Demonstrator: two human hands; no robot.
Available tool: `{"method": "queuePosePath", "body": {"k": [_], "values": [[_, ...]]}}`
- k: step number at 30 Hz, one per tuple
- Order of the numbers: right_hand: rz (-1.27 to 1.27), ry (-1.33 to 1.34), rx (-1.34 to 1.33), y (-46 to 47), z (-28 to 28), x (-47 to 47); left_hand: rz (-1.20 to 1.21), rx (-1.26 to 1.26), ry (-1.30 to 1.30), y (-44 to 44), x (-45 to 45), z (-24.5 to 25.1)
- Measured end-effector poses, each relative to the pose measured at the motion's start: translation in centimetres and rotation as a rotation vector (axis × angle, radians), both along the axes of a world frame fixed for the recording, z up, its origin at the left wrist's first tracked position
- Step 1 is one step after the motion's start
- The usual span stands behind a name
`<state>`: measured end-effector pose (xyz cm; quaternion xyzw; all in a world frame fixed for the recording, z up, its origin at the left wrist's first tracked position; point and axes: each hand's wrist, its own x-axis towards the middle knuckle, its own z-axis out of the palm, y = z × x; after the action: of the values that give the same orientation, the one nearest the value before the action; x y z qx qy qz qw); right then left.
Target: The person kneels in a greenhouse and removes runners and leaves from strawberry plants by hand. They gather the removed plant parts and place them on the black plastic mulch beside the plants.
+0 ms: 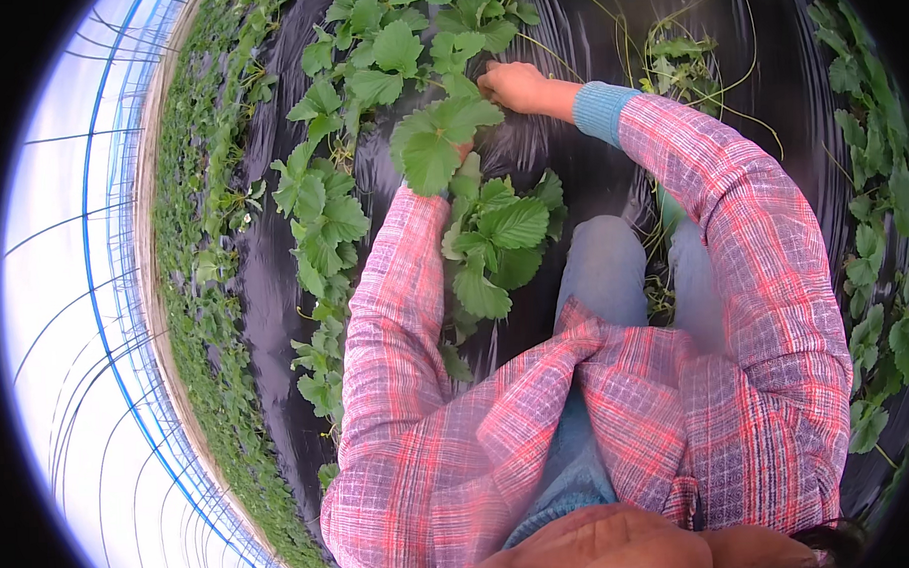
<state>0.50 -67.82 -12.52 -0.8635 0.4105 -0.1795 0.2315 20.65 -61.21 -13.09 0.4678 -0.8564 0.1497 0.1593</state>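
My right hand [515, 86] reaches in at the edge of a strawberry plant [397, 49] on the raised bed. Its fingers are curled downward, and the fingertips are partly lost among dark stems and leaves, so whether they pinch anything is unclear. Most of my left hand [465, 150] is hidden under a broad strawberry leaf [431, 153]; only a bit of skin shows beside it. Another leafy strawberry plant [516, 229] grows between my left forearm and my knee. Black plastic mulch film [521, 143] covers the soil under both hands.
Pulled runners and leaves lie in a loose heap [679, 62] beyond my right cuff. More strawberry rows run along the left [207, 293] and right [866, 254]. My bent knees [608, 263] are close to the bed. The greenhouse wall [63, 245] with blue pipes curves at far left.
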Motion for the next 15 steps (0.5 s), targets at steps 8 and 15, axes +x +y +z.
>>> {"method": "queuePosePath", "body": {"k": [8, 15], "values": [[-0.034, -0.027, 0.075, -0.1, -0.1, -0.1, -0.165, -0.035, -0.110, -1.1, 3.9, -0.7], [-0.102, -0.096, 0.120, 0.5, -0.3, 0.0, 0.088, 0.341, 0.280, -2.9, 0.9, -2.4]]}}
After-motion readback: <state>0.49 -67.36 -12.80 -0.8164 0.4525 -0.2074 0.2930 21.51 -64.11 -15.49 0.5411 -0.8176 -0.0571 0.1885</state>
